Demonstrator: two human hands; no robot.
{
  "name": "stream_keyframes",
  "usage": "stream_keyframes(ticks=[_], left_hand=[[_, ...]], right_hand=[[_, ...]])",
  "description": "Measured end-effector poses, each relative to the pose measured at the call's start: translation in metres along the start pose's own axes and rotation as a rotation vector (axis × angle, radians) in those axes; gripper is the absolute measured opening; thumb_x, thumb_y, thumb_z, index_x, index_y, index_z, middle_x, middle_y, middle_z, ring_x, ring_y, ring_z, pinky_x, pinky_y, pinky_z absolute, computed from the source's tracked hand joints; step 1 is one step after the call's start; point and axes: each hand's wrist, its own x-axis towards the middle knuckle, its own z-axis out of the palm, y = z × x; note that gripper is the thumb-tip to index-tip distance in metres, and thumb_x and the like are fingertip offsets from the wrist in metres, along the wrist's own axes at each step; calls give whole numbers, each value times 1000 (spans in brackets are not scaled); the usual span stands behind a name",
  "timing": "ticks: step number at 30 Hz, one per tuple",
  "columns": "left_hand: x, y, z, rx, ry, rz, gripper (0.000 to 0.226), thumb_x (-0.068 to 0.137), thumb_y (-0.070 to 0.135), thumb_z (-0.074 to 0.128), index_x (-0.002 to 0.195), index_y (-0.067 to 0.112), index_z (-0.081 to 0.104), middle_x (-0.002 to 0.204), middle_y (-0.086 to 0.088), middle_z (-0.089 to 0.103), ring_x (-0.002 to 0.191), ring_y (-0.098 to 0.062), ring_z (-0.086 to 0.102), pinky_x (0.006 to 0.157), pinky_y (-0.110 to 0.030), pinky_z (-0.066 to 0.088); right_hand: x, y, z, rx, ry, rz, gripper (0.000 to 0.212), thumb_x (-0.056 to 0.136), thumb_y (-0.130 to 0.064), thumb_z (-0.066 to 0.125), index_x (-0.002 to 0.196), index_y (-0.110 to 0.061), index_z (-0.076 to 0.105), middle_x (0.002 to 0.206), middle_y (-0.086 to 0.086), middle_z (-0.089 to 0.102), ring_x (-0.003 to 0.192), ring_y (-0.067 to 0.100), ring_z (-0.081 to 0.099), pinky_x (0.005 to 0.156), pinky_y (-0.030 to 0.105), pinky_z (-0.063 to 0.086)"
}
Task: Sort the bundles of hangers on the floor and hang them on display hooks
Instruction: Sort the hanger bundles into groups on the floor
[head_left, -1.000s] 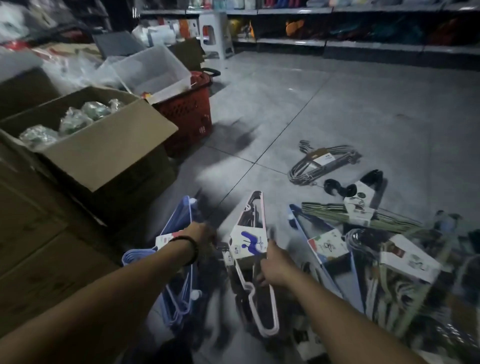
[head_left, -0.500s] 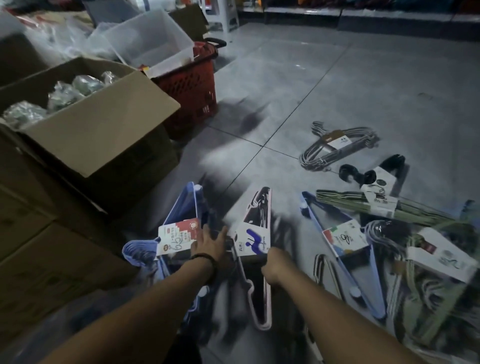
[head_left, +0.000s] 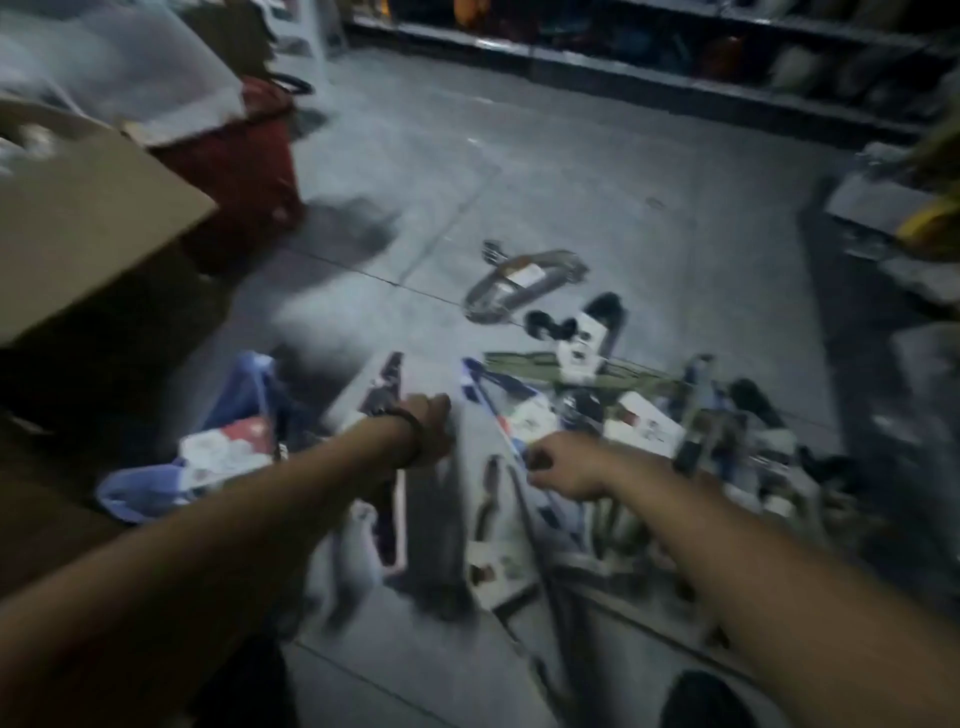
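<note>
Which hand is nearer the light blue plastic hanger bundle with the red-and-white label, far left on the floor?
Left. The left hand is right of the light blue plastic hanger bundle, with a gap between them; the right hand is farther right, beyond the left hand.

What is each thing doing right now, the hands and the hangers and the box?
Left hand, fingers curled over the pink hanger bundle; grip blurred.
Right hand, fingers curled; hold unclear.
Blue hanger bundle, lying on the floor.
Grey hanger bundle, lying flat, apart.
Cardboard box, flap open.
</note>
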Motion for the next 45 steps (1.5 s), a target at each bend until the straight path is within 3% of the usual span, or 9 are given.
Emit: stream_keyframes(ticks=[7, 12, 16, 20, 30, 34, 38, 43, 45], left_hand=[[-46, 160, 15, 30, -176, 382, 35, 104, 38, 54, 133, 24, 66, 131, -5, 68, 119, -26, 65, 97, -32, 50], [-35, 250, 67, 45, -215, 438, 37, 98, 39, 65, 131, 24, 66, 134, -5, 67, 127, -27, 62, 99, -28, 48], [-24, 311, 101, -52, -47, 442, 71, 92, 34, 73, 152, 21, 39, 153, -16, 40, 138, -39, 45, 111, -42, 44], [0, 350, 122, 11, 46, 432, 72, 96, 36, 62, 158, 31, 27, 168, -10, 15, 153, -42, 20, 119, -56, 35], [19, 361, 134, 187, -121, 485, 58, 95, 31, 59, 151, 32, 44, 162, -10, 26, 144, -40, 37, 108, -47, 48], [5, 354, 126, 224, 52, 573, 36, 106, 14, 50, 140, 25, 57, 139, -6, 57, 120, -25, 61, 89, -29, 51], [-14, 338, 107, 131, 201, 610, 36, 103, 13, 55, 133, 33, 62, 125, -8, 66, 106, -31, 70, 84, -39, 61], [-35, 288, 62, -153, 344, 414, 42, 97, 6, 54, 123, 36, 70, 117, -7, 74, 102, -29, 74, 84, -43, 63], [-44, 260, 53, -329, 405, 332, 40, 95, 7, 57, 113, 38, 74, 111, -5, 77, 99, -25, 74, 84, -43, 63]], right_hand=[[-102, 189, -6, 159, 180, 275, 18, 99, -37, 65, 102, -20, 69, 105, 3, 70, 93, 19, 65, 77, 30, 51], [-142, 290, 36, 123, 38, 471, 33, 99, -31, 64, 121, -7, 66, 127, 23, 62, 109, 31, 62, 72, 25, 40], [-148, 317, 41, 212, 12, 441, 28, 96, -34, 69, 112, -10, 71, 109, 14, 68, 90, 25, 64, 62, 27, 46], [-135, 327, 36, 304, -2, 387, 29, 98, -34, 68, 114, -10, 70, 105, 13, 71, 87, 26, 70, 62, 28, 50], [-129, 319, 34, 338, -17, 368, 28, 101, -30, 63, 118, -8, 67, 103, 10, 68, 88, 27, 68, 67, 33, 52], [-132, 310, 33, 263, -17, 373, 34, 98, -32, 66, 125, -11, 64, 115, 10, 64, 102, 26, 63, 81, 32, 49], [-139, 297, 23, 229, -9, 378, 50, 92, -46, 68, 129, -13, 65, 125, 11, 65, 105, 27, 63, 89, 35, 52], [-159, 265, 2, 275, 231, 423, 41, 97, -59, 56, 106, -20, 66, 134, 17, 58, 109, 30, 59, 102, 44, 50], [-165, 252, -4, 197, 477, 457, 50, 100, -59, 51, 128, -18, 59, 152, 19, 39, 133, 37, 45, 115, 51, 39]])
